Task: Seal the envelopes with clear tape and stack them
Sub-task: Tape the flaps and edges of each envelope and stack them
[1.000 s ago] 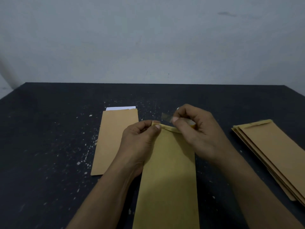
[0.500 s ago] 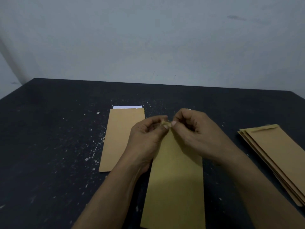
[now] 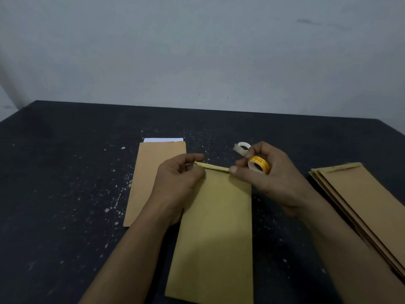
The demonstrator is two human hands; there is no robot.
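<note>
While the brown envelope (image 3: 214,227) is lying lengthwise on the dark, white-flecked worktop (image 3: 54,183) in front of me, I am working at its folded top flap (image 3: 211,166) with both hands. My left hand (image 3: 179,178) is pinching the flap's left end, fingers curled and thumb lying along the fold. My right hand (image 3: 276,183) is touching the flap's right end with the thumb tip while its curled fingers are gripping a small yellow-printed tape roll (image 3: 258,165), raised just above the paper. A pale curl of tape (image 3: 242,148) is sticking up beside that hand's fingertips; whether it is joined to the roll I cannot tell. To the left, partly under my left wrist, a second envelope (image 3: 151,185) is lying flat, and the edge of a white sheet (image 3: 163,140) is showing at its far end. Well apart on the right, a stack of envelopes (image 3: 368,205) is sitting fanned at an angle, running off the frame's edge. Behind the worktop a plain grey wall (image 3: 197,51) is filling the upper half of the view.
</note>
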